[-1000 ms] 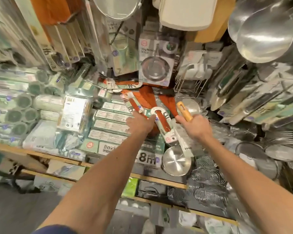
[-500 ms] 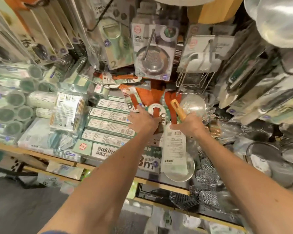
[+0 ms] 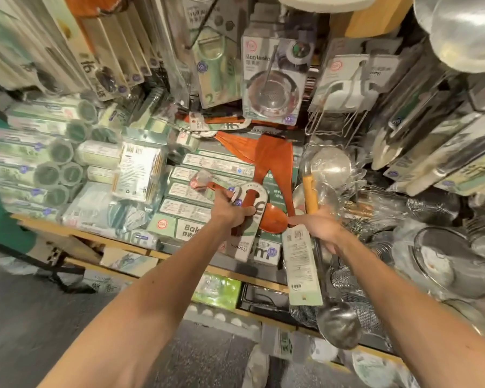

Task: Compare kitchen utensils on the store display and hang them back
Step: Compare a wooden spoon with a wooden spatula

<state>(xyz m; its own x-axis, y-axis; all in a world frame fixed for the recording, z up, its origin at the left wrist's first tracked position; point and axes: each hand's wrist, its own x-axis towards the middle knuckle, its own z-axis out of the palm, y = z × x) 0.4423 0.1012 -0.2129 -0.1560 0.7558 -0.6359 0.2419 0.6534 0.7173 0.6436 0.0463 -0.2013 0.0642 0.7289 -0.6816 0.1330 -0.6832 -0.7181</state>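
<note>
My left hand (image 3: 233, 212) grips a reddish wooden spoon (image 3: 272, 219) by its handle, inside its grey hang card (image 3: 251, 228); the spoon's bowl points right. My right hand (image 3: 321, 229) holds a steel ladle by its yellow wooden handle (image 3: 310, 194). The ladle's bowl (image 3: 338, 327) hangs low, and its pale green label card (image 3: 301, 268) dangles beside the shaft. Both utensils are held in front of the display, close together. More reddish wooden spatulas (image 3: 272, 155) hang just behind them.
Boxes of baking paper (image 3: 196, 191) and foil rolls (image 3: 39, 152) are stacked on the wooden shelf (image 3: 123, 245) at left. Steel strainers (image 3: 445, 264) and bowls crowd the right. A carded slag ladle (image 3: 272, 82) and other packs hang above.
My left hand has taken the carded wooden spoon off the display and turned it sideways. My right hand has lowered the ladle, so its bowl now hangs well below the shelf edge.
</note>
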